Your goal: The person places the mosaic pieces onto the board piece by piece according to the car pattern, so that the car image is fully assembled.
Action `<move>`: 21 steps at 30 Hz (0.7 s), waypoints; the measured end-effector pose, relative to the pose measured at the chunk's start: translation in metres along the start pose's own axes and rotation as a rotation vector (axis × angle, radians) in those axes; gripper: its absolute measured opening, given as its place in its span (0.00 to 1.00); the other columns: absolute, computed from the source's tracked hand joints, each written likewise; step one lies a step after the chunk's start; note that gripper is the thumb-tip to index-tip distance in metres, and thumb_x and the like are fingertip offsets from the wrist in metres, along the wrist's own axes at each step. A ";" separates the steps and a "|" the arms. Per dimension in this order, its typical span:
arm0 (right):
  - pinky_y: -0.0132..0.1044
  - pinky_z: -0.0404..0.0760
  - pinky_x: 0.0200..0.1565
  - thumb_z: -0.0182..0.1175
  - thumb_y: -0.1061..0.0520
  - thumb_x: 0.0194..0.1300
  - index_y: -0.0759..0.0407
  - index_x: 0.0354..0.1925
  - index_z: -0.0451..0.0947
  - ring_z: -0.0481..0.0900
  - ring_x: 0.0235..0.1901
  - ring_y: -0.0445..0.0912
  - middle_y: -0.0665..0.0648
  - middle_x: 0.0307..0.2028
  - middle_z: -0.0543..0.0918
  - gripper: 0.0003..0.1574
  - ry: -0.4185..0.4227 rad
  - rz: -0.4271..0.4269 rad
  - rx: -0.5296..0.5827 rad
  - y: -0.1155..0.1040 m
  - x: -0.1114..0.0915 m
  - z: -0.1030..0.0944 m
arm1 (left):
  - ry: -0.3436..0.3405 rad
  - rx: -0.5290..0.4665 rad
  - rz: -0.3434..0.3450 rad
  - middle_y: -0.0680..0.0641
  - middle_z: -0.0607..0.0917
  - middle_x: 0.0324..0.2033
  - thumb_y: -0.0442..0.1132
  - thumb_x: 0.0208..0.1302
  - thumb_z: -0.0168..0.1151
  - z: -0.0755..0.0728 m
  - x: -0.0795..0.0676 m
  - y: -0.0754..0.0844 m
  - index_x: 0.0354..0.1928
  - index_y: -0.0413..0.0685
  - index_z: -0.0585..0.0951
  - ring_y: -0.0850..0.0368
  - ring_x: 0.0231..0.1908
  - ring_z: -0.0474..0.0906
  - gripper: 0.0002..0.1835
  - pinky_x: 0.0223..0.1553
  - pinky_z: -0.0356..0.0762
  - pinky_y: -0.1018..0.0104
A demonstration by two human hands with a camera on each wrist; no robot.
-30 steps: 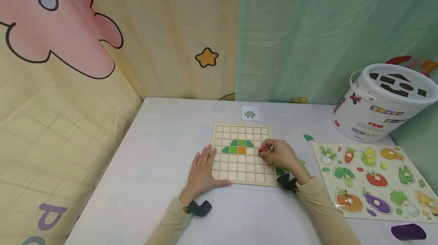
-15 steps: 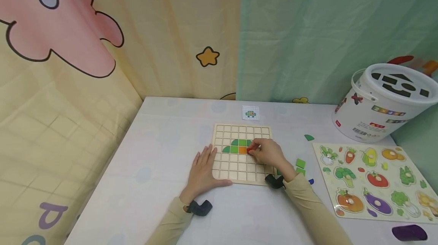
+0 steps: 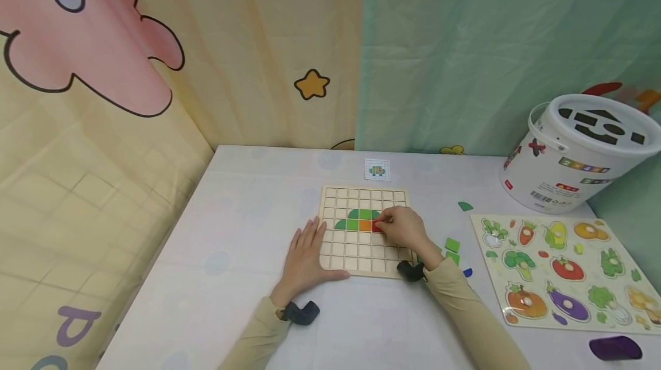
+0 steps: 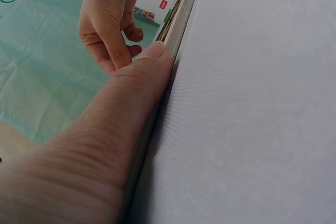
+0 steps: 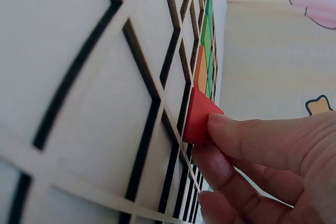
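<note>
A wooden grid board lies on the table with green pieces and an orange square set in its cells. My right hand pinches a red square tile between thumb and fingertips. In the right wrist view the tile tilts at the board's surface, beside the orange square. My left hand rests with spread, straight fingers along the board's left edge, its thumb at the near edge. The cell under the red tile is partly hidden by my right fingers.
Right of the board lie green squares, a green quarter-round and a blue piece. A vegetable puzzle board, a white bucket and a purple object stand further right. A small pattern card lies behind the grid.
My right hand has moved left across the board with the red tile, from the right columns to beside the orange square. My left hand has stayed in place.
</note>
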State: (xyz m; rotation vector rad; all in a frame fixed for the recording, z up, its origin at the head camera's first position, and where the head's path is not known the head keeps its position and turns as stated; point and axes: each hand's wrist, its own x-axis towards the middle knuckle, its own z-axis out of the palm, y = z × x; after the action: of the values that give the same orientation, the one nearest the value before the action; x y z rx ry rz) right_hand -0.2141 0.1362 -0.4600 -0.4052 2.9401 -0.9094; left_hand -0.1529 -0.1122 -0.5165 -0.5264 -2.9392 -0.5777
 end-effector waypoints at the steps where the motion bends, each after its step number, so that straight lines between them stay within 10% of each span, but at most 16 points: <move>1: 0.36 0.72 0.25 0.68 0.56 0.58 0.54 0.28 0.85 0.75 0.24 0.42 0.48 0.27 0.84 0.04 0.001 0.002 -0.008 0.000 0.001 0.000 | -0.001 0.001 0.000 0.41 0.51 0.72 0.77 0.38 0.62 0.000 0.000 0.000 0.73 0.41 0.54 0.48 0.71 0.42 0.66 0.69 0.39 0.51; 21: 0.36 0.71 0.27 0.66 0.55 0.60 0.57 0.35 0.85 0.70 0.23 0.42 0.45 0.25 0.79 0.06 -0.136 -0.123 -0.004 0.019 -0.005 -0.012 | -0.004 0.009 0.001 0.41 0.51 0.72 0.77 0.38 0.62 0.002 0.001 -0.001 0.73 0.42 0.54 0.47 0.71 0.42 0.66 0.68 0.39 0.50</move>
State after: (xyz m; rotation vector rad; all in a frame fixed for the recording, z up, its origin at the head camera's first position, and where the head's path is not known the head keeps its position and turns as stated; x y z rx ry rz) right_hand -0.2155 0.1592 -0.4610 -0.6277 2.8203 -0.8522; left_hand -0.1545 -0.1118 -0.5189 -0.5284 -2.9438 -0.5643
